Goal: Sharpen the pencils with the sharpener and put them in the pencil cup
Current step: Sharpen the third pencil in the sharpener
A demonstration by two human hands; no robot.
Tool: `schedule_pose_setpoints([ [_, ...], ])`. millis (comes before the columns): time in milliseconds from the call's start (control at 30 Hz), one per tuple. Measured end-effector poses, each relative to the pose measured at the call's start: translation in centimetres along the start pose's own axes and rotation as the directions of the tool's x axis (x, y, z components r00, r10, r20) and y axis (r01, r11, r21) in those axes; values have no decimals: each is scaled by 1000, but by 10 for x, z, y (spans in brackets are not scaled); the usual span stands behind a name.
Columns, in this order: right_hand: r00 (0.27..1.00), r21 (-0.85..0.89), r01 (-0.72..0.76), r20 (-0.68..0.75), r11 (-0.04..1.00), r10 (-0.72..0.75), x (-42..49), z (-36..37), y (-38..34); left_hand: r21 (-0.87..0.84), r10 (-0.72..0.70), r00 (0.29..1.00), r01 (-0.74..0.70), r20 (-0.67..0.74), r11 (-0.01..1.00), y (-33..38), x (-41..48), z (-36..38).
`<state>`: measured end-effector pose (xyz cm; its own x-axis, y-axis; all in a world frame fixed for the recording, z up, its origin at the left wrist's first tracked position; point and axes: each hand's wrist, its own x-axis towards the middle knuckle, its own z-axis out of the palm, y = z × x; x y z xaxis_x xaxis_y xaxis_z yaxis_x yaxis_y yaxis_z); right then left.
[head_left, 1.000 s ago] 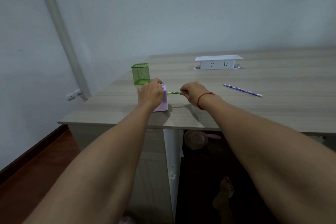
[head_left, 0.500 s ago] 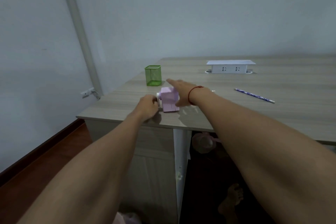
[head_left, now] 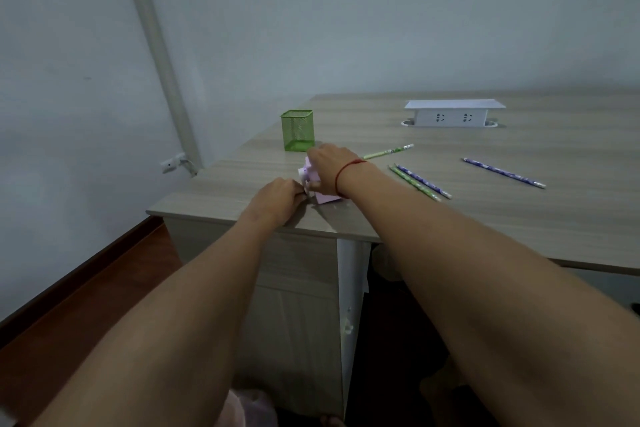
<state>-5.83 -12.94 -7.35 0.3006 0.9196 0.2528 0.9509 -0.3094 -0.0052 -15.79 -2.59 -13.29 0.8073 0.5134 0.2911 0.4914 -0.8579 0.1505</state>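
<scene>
A lilac pencil sharpener (head_left: 326, 198) stands near the front left corner of the wooden desk (head_left: 519, 218). My right hand (head_left: 329, 166) lies over its top and grips it. My left hand (head_left: 281, 194) pinches the small crank on the sharpener's left side. A green pencil (head_left: 388, 151) sticks out to the right from behind my right hand; where it enters the sharpener is hidden. The green mesh pencil cup (head_left: 298, 130) stands just behind the sharpener, and I see nothing in it.
On the desk to the right lie a green pencil (head_left: 412, 182) and a blue pencil (head_left: 427, 183) side by side, and another blue pencil (head_left: 503, 172) farther right. A white socket box (head_left: 453, 113) sits at the back. The desk edge runs just under my left hand.
My right hand let go of the green pencil and moved onto the sharpener's top. My left hand left the top and took the crank. The view shifted, showing more pencils.
</scene>
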Motion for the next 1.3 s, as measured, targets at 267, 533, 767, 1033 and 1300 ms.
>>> schedule_pose_setpoints([
  [267, 999, 55, -48, 22, 997, 47, 5, 12, 8, 102, 61, 990, -74, 130, 992, 0, 15, -9],
  [533, 999, 49, -37, 4, 998, 37, 0, 13, 10, 353, 181, 975, -217, 131, 910, 5, 43, -53],
  [767, 997, -27, -73, 28, 997, 74, -1, 7, 6, 406, 223, 975, -201, -6, 891, 13, 38, -69],
  [1033, 991, -43, -124, 48, 991, 126, -1, 3, -2, 312, 224, 968, -179, -115, 933, 23, -3, -65],
  [1300, 988, -17, -144, 51, 989, 144, -1, 5, -5, 151, 156, 978, -135, -137, 979, 26, -27, -40],
])
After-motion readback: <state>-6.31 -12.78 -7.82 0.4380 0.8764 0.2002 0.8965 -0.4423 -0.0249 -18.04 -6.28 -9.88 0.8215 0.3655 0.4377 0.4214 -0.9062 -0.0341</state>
